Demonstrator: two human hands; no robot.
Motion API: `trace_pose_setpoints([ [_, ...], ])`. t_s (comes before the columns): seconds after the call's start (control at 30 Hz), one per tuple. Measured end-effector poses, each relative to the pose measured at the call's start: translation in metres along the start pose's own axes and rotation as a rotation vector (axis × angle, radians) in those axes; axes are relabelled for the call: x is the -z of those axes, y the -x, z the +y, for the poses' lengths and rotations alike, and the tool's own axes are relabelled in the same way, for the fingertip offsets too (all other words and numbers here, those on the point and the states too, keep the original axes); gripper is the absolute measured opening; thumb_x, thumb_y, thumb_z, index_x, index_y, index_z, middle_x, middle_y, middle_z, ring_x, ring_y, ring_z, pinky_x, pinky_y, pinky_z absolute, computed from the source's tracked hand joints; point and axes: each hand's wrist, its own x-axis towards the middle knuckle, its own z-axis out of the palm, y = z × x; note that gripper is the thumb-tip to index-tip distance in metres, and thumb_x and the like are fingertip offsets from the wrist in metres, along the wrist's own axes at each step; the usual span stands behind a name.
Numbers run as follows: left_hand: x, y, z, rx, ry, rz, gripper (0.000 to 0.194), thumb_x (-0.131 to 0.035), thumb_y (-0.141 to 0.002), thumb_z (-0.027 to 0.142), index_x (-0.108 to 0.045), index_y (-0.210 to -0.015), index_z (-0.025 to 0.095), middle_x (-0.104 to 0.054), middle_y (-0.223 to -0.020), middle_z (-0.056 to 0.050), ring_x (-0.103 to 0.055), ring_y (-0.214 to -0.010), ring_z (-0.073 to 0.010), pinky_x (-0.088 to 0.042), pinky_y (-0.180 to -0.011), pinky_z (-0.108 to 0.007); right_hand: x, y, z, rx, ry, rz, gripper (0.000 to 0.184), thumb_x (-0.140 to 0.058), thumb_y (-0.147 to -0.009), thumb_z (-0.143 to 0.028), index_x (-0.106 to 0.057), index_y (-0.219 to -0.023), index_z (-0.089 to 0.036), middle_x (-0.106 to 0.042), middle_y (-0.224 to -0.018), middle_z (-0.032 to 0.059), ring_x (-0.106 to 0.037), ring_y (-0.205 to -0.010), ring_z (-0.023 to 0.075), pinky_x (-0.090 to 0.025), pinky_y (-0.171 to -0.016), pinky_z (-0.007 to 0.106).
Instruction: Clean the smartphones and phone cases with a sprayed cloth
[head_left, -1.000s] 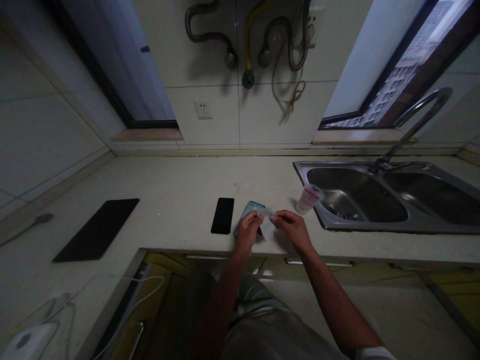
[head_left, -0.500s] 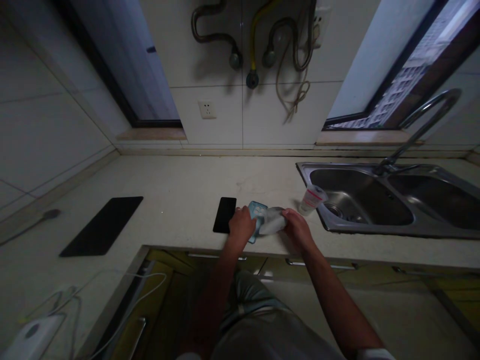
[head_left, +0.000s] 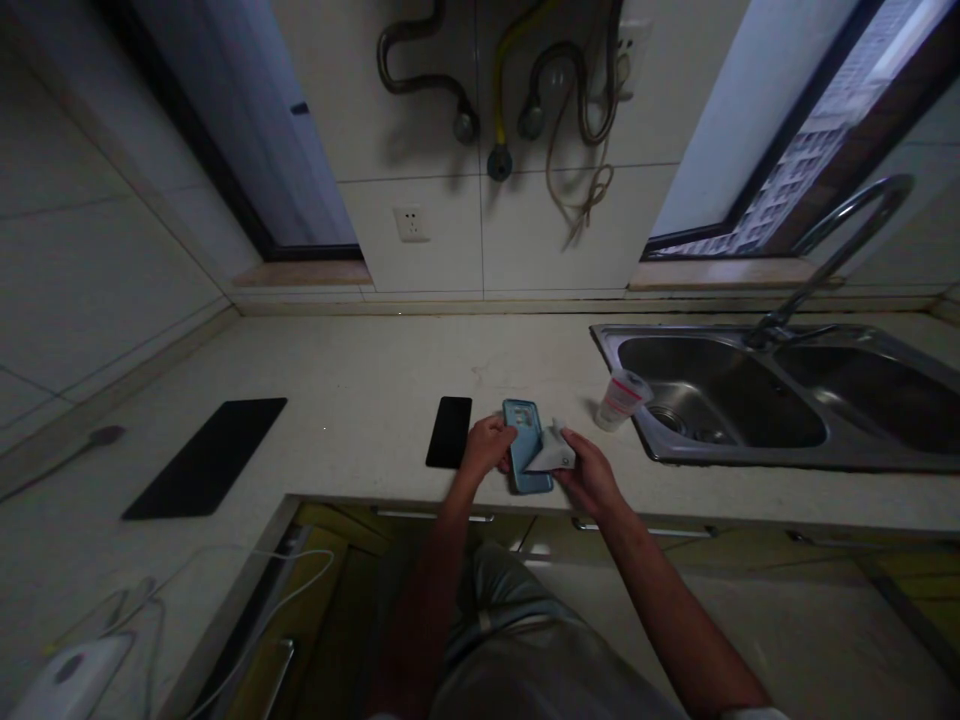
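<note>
A light blue phone case [head_left: 527, 440], its hollow inner side facing up with the camera cutout at the far end, is raised at a slight tilt over the counter. At its left edge, my left hand [head_left: 487, 446] is closed with the thumb over the rim. My right hand [head_left: 590, 470] grips a crumpled pale grey cloth [head_left: 553, 453], which lies against the case's lower right part. A small dark mark shows near the cloth's corner. Just left of my left hand, a black phone [head_left: 450, 432] rests flat on the counter, screen side up.
A clear plastic cup [head_left: 622, 400] with a red band stands beside the steel double sink [head_left: 720, 390]. To the left lies a black flat mat [head_left: 206, 460]. A white device [head_left: 71, 675] with cables sits at the lower left. The counter's front edge [head_left: 675, 515] runs below my hands.
My left hand has taken hold of the blue case, picked it up off the counter and turned its inner side up. My right hand has brought the cloth, now crumpled, onto the case.
</note>
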Motion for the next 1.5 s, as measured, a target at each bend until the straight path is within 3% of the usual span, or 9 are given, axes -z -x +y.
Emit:
trace_pose_setpoints([
  [0.23,-0.015,0.0,-0.021,-0.078,0.663,0.037,0.023,-0.061,-0.058,0.028,-0.061,-0.079,0.017,-0.064,-0.069,0.0,-0.06,-0.066,-0.0156,-0.047,-0.065,-0.026,-0.005,-0.004,0.001,-0.031,-0.198,-0.063,0.029,-0.077,-0.071,-0.04,-0.068,-0.092,-0.023,-0.076,-0.086,0.0025,-0.073,-0.08,0.0204,-0.061,-0.072,0.033],
  [0.53,-0.021,0.0,-0.013,0.212,0.922,-0.097,0.046,-0.057,-0.063,0.035,-0.069,-0.101,0.011,-0.075,-0.091,-0.013,-0.07,-0.097,-0.034,-0.054,-0.085,-0.045,-0.017,0.0,-0.012,-0.006,-0.067,-0.171,0.034,-0.067,-0.078,-0.051,-0.066,-0.097,-0.022,-0.074,-0.09,0.008,-0.07,-0.086,0.0264,-0.058,-0.072,0.04],
  [0.63,-0.016,0.001,-0.013,0.207,0.988,-0.184,0.056,-0.058,-0.073,0.044,-0.065,-0.115,0.008,-0.073,-0.105,-0.019,-0.069,-0.1,-0.035,-0.054,-0.085,-0.047,-0.007,-0.011,-0.026,0.158,0.073,0.005,0.032,-0.068,-0.077,-0.053,-0.063,-0.087,-0.023,-0.069,-0.08,0.0041,-0.066,-0.077,0.0235,-0.053,-0.067,0.035],
  [0.8,-0.017,0.001,-0.013,0.246,0.961,-0.203,0.058,-0.049,-0.089,0.059,-0.065,-0.116,0.011,-0.073,-0.106,-0.018,-0.071,-0.093,-0.0285,-0.056,-0.081,-0.042,-0.006,-0.024,-0.049,0.729,0.67,0.269,0.035,-0.059,-0.086,-0.044,-0.047,-0.061,-0.023,-0.059,-0.075,0.0021,-0.057,-0.077,0.0192,-0.047,-0.075,0.032],
  [0.87,-0.021,-0.002,-0.015,0.295,0.943,-0.223,0.058,-0.048,-0.09,0.061,-0.067,-0.112,0.011,-0.074,-0.101,-0.017,-0.071,-0.093,-0.0285,-0.056,-0.082,-0.041,-0.016,-0.025,-0.046,0.845,0.907,0.191,0.032,-0.056,-0.088,-0.039,-0.05,-0.062,-0.024,-0.064,-0.085,0.006,-0.059,-0.084,0.0211,-0.048,-0.081,0.035],
  [1.0,-0.026,-0.006,-0.023,0.337,0.934,-0.201,0.055,-0.058,-0.085,0.063,-0.07,-0.108,0.015,-0.075,-0.1,-0.014,-0.07,-0.101,-0.0294,-0.055,-0.088,-0.041,-0.04,-0.028,-0.013,0.79,1.179,-0.121,0.021,-0.05,-0.094,-0.034,-0.067,-0.089,-0.022,-0.07,-0.116,0.0124,-0.064,-0.104,0.0256,-0.051,-0.092,0.041],
  [1.17,-0.023,-0.008,-0.024,0.277,0.976,-0.084,0.045,-0.064,-0.083,0.057,-0.07,-0.099,0.015,-0.075,-0.095,-0.011,-0.069,-0.104,-0.027,-0.052,-0.096,-0.039,-0.057,-0.026,0.026,0.763,1.311,-0.281,0.04,-0.042,-0.097,-0.022,-0.062,-0.131,-0.018,-0.062,-0.138,0.0154,-0.056,-0.13,0.0276,-0.043,-0.111,0.05],
  [1.3,-0.023,-0.011,-0.02,0.29,1.017,-0.042,0.04,-0.059,-0.086,0.054,-0.067,-0.092,0.015,-0.073,-0.088,-0.011,-0.07,-0.098,-0.028,-0.053,-0.091,-0.041,-0.054,-0.007,0.027,0.756,1.392,-0.355,0.04,-0.046,-0.094,-0.018,-0.063,-0.131,-0.019,-0.064,-0.135,0.0147,-0.061,-0.125,0.0279,-0.047,-0.109,0.048],
  [1.5,-0.021,-0.009,-0.025,0.256,1.042,-0.044,0.054,-0.053,-0.086,0.063,-0.06,-0.12,0.022,-0.072,-0.098,-0.011,-0.071,-0.088,-0.0258,-0.056,-0.077,-0.043,-0.031,0.044,0.018,0.734,1.386,-0.568,0.04,-0.048,-0.093,-0.015,-0.067,-0.127,-0.022,-0.066,-0.134,0.0094,-0.06,-0.128,0.0272,-0.05,-0.108,0.046],
])
